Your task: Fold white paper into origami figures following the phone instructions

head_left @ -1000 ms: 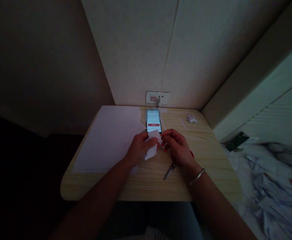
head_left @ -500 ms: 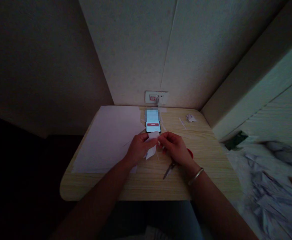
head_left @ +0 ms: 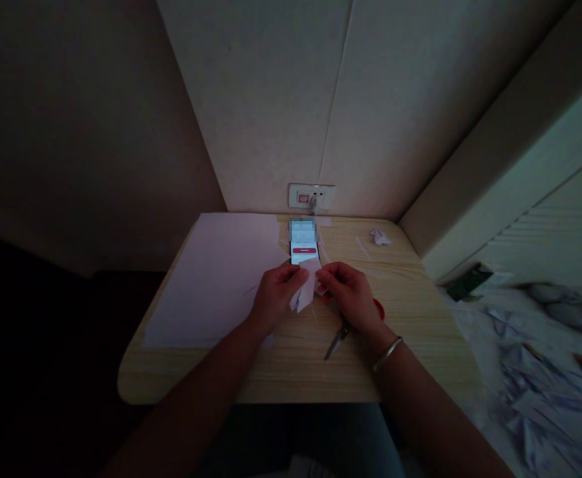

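Between my hands is a small folded piece of white paper [head_left: 308,287], held just in front of a lit phone [head_left: 303,239]. My left hand [head_left: 275,292] pinches its left side between thumb and fingers. At the right edge of the paper, my right hand [head_left: 349,290] has thumb and fingertips closed on it. A pair of scissors [head_left: 337,342] with red handles lies on the table under my right hand, blades pointing toward me; the hand hides part of it. Large white paper sheets [head_left: 211,279] lie flat to the left.
The wooden table [head_left: 315,378] stands against a wall with a socket [head_left: 312,196]. A crumpled paper scrap [head_left: 380,237] and thin paper strips [head_left: 363,248] lie at the back right. Many paper pieces [head_left: 539,392] cover the pale surface beyond the table's right side.
The folded paper has turned between my fingers and its lower layers now stand apart. My left thumb has drawn back toward its left edge. Both hands stay in nearly the same place.
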Action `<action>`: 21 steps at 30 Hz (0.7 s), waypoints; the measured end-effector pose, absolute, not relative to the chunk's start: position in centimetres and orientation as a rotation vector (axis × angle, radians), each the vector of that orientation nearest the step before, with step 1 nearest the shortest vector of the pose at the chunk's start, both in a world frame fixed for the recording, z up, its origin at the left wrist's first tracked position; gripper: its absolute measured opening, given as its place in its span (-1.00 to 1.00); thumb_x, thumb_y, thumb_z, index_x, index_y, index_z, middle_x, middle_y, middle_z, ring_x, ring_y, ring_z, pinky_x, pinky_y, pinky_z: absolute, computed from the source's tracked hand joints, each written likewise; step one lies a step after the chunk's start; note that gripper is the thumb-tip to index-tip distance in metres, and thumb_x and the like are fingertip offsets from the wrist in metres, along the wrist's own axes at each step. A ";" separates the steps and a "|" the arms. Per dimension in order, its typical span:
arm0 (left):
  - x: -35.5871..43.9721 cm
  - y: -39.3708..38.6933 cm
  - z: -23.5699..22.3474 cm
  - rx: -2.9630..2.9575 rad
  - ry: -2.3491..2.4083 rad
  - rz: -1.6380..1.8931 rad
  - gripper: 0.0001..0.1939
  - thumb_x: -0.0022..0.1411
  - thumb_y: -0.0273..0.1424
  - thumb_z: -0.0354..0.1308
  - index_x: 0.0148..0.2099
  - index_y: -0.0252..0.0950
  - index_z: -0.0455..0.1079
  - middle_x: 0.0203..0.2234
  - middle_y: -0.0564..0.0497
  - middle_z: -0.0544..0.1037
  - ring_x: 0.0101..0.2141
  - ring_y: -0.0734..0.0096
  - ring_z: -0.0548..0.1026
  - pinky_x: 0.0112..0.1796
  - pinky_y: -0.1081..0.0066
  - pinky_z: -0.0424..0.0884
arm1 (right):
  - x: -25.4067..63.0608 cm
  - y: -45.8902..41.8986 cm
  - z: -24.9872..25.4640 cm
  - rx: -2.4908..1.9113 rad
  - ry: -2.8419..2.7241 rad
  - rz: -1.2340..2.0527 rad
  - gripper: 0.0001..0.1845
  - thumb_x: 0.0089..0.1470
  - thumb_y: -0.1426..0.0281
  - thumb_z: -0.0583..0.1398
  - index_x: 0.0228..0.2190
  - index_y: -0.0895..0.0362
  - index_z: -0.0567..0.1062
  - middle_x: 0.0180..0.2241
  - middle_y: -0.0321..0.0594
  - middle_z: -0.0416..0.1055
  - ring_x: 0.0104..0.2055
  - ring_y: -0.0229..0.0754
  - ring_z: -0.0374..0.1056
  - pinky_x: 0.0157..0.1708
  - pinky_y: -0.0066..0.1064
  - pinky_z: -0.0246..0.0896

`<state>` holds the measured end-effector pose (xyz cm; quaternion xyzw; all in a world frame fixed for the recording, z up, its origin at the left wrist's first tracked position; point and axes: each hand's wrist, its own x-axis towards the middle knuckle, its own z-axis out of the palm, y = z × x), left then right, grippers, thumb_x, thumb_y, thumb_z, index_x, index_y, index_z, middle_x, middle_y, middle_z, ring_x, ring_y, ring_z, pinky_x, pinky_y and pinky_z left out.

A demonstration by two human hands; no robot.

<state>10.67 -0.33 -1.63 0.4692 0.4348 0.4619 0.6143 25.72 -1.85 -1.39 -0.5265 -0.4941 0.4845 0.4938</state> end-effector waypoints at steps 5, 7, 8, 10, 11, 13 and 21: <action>10.9 -0.3 -1.5 1.061 0.985 1.120 -0.75 0.00 -0.28 0.26 -0.30 -0.34 0.47 -0.53 0.07 0.52 -0.54 0.53 0.39 -0.49 0.52 0.26 | 25.7 -2.1 -1.3 -1.292 -1.328 0.763 -0.77 -0.03 0.27 0.25 -0.30 0.09 0.43 -0.35 -0.25 0.41 -0.37 -0.24 0.35 -0.44 -0.43 0.30; 11.0 -0.4 -1.4 1.047 0.958 1.099 -0.75 0.00 -0.30 0.27 -0.27 -0.33 0.44 -0.52 0.07 0.53 -0.54 0.54 0.40 -0.50 0.53 0.26 | 25.6 -2.3 -1.2 -1.274 -1.380 0.625 -0.79 0.00 0.29 0.24 -0.28 0.07 0.42 -0.29 -0.23 0.39 -0.28 -0.21 0.35 -0.40 -0.42 0.31; 11.1 -0.5 -1.4 1.041 0.945 1.088 -0.75 0.00 -0.30 0.27 -0.27 -0.33 0.43 -0.52 0.07 0.53 -0.55 0.54 0.40 -0.50 0.54 0.26 | 25.6 -2.4 -1.2 -1.265 -1.402 0.600 -0.82 0.01 0.29 0.23 -0.30 0.06 0.43 -0.28 -0.23 0.37 -0.26 -0.20 0.35 -0.40 -0.42 0.32; 11.1 -0.6 -1.3 1.028 0.926 1.079 -0.75 -0.01 -0.30 0.27 -0.28 -0.32 0.40 -0.54 0.09 0.52 -0.57 0.55 0.39 -0.51 0.54 0.25 | 25.6 -2.4 -1.2 -1.252 -1.421 0.621 -0.83 0.00 0.28 0.24 -0.32 0.06 0.43 -0.27 -0.23 0.37 -0.25 -0.20 0.35 -0.39 -0.42 0.32; 11.2 -0.6 -1.3 1.021 0.916 1.079 -0.74 -0.01 -0.29 0.27 -0.28 -0.31 0.40 -0.55 0.09 0.52 -0.57 0.55 0.39 -0.52 0.55 0.25 | 25.6 -2.3 -1.2 -1.250 -1.408 0.651 -0.81 -0.01 0.28 0.25 -0.31 0.06 0.42 -0.28 -0.24 0.37 -0.25 -0.20 0.35 -0.39 -0.42 0.32; 11.2 -0.6 -1.3 1.000 0.899 1.079 -0.73 -0.02 -0.28 0.28 -0.28 -0.30 0.38 -0.55 0.10 0.52 -0.58 0.56 0.39 -0.51 0.55 0.26 | 25.6 -2.3 -1.3 -1.257 -1.369 0.702 -0.77 -0.02 0.28 0.26 -0.28 0.06 0.40 -0.30 -0.25 0.38 -0.26 -0.20 0.36 -0.40 -0.41 0.33; 11.2 -0.6 -1.2 0.935 0.826 1.056 -0.75 -0.02 -0.29 0.28 -0.29 -0.31 0.40 -0.51 0.08 0.53 -0.52 0.51 0.43 -0.43 0.50 0.30 | 25.7 -2.3 -1.3 -1.236 -1.498 0.470 -0.86 0.04 0.35 0.21 -0.28 0.04 0.50 -0.26 -0.22 0.37 -0.29 -0.24 0.36 -0.42 -0.43 0.36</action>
